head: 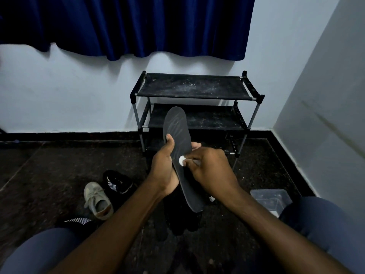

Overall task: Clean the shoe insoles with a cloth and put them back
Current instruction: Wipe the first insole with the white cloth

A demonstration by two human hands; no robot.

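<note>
Knees (pixel 43 252) frame the view. Curled fingers (pixel 192 155) of the right hand (pixel 209 169) pinch a small white cloth (pixel 181 160) against the insole (pixel 176 125). The left hand (pixel 165 165) grips its edge, holding it upright before the shoe rack (pixel 193 87). Wiping seems underway; the next move is probably strokes toward the toe.

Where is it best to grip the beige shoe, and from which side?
Probably at the heel collar, from above on the near side: the beige shoe sits upright, toe pointing away, its opening facing up toward the person.
</note>
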